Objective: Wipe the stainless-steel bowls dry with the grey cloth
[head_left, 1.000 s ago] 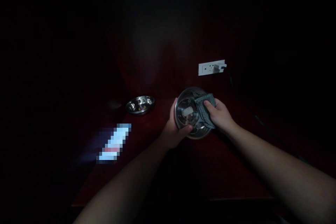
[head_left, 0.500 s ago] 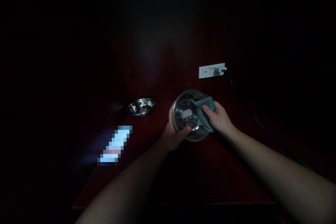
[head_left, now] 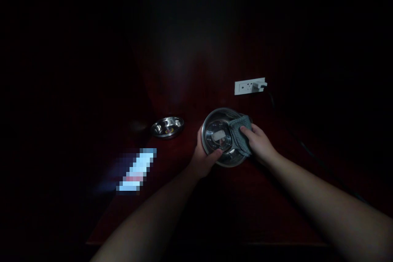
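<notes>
A shiny steel bowl (head_left: 211, 125) with a pale label-like patch on its inner base is tilted toward me above the dark red table. My left hand (head_left: 204, 157) grips its left side, thumb over the near rim and fingers behind the outside wall. A grey-green knitted cloth (head_left: 241, 131) is folded over the bowl's right rim. My right hand (head_left: 260, 143) is closed on that cloth, thumb on top; the other fingers are partly hidden behind it.
Shallow steel bowls (head_left: 167, 127), seemingly stacked, rest at the table's back left. Nearer on the left glows a blurred-out bright screen (head_left: 136, 172). A white socket panel (head_left: 249, 86) holds a plug, its dark cable running down the right. The table's front edge (head_left: 215, 243) shows faintly.
The whole view has shifted slightly, so everything sits a little lower and to the right. Both hands keep their hold, and the cloth stays at the bowl's right rim.
</notes>
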Demonstrator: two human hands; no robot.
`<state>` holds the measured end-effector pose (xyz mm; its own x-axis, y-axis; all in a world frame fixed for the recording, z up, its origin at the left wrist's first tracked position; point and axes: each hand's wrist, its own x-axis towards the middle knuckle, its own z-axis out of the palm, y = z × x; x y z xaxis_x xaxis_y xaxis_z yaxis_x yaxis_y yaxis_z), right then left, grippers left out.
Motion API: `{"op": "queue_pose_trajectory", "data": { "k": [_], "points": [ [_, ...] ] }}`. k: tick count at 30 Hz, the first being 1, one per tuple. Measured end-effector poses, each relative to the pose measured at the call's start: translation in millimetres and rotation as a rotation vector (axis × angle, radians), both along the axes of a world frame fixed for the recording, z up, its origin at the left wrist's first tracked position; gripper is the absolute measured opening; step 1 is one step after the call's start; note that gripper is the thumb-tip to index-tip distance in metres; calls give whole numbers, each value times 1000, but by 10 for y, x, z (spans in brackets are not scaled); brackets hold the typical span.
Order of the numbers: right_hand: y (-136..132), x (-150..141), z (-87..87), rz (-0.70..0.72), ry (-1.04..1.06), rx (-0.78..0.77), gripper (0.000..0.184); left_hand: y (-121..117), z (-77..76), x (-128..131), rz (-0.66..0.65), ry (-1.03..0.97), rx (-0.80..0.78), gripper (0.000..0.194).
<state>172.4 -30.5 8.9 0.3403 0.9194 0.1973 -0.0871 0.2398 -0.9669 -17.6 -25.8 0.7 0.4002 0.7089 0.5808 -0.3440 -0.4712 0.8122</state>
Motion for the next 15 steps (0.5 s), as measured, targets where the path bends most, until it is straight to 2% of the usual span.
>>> {"op": "queue_pose_trajectory", "data": {
  "k": [4,10,15],
  "points": [
    [-18,-25,2,29,8,18,30,-19,46,-4,-30,-5,37,92],
    [36,41,-49,-96,-219,119,35,4,18,13,-23,-30,-1,89],
    [82,97,-100,-122,-296,105,35,13,5,19,-26,-29,-31,86]
  ]
}}
